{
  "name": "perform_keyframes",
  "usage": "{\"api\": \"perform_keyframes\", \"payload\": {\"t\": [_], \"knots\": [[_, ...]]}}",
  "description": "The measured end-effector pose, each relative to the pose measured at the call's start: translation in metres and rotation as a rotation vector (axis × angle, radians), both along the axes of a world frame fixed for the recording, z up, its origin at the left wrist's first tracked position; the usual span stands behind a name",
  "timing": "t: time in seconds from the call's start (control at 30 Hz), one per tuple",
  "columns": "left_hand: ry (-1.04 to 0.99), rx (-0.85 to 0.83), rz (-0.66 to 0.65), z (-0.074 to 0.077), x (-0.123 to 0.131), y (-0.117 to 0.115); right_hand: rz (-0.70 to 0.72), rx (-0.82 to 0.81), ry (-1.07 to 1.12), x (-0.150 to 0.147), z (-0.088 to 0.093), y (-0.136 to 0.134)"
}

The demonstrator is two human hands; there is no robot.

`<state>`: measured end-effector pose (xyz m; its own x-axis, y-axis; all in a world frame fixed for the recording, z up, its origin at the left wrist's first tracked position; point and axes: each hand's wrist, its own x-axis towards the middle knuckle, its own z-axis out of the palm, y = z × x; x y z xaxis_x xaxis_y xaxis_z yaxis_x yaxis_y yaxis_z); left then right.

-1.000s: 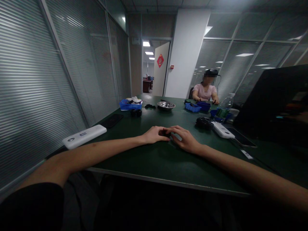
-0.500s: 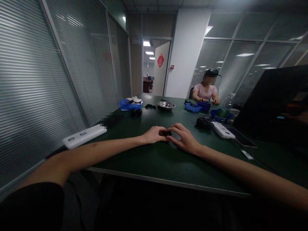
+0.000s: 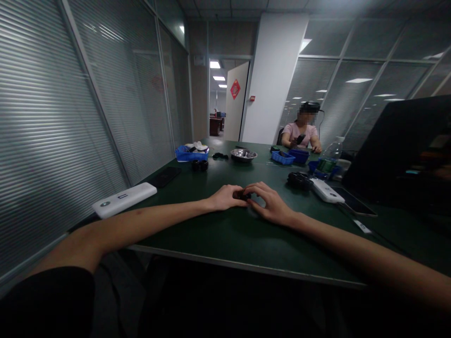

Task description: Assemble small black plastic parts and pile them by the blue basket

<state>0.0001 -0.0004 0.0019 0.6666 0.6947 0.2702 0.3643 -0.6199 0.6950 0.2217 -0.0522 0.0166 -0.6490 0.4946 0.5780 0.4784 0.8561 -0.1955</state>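
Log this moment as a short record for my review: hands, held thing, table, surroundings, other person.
Left hand: thumb and fingers around a small dark object
Right hand: fingertips at that object's right end; firmness of grip unclear
Object type: too small and dark to tell
Surface: dark green table
Table, left: white device, flat black slab beyond it
Table, far: metal bowl between blue trays
Table, right: black bundle, clear bottle
Co-worker: seated across, dark item in hand
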Motion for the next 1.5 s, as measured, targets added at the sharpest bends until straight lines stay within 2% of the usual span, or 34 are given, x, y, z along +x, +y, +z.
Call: {"api": "perform_keyframes", "payload": {"t": [0.57,0.83,1.3,1.5], "knots": [[-0.006,-0.003,0.005,-0.0027,0.0005,0.0017,0.046,0.006,0.021,0.0021,-0.005,0.0044],[0.011,0.006,0.006,-0.0002,-0.0002,0.0001,-0.091,0.012,0.001,0.0001,-0.0059,0.0059],[0.013,0.007,0.012,0.0015,0.0008,-0.0014,0.059,-0.039,0.039,0.0003,-0.0016,0.0025],[0.003,0.008,-0.002,-0.003,0.0008,0.0019,0.053,-0.038,0.034,0.0021,-0.0064,0.009]]}}
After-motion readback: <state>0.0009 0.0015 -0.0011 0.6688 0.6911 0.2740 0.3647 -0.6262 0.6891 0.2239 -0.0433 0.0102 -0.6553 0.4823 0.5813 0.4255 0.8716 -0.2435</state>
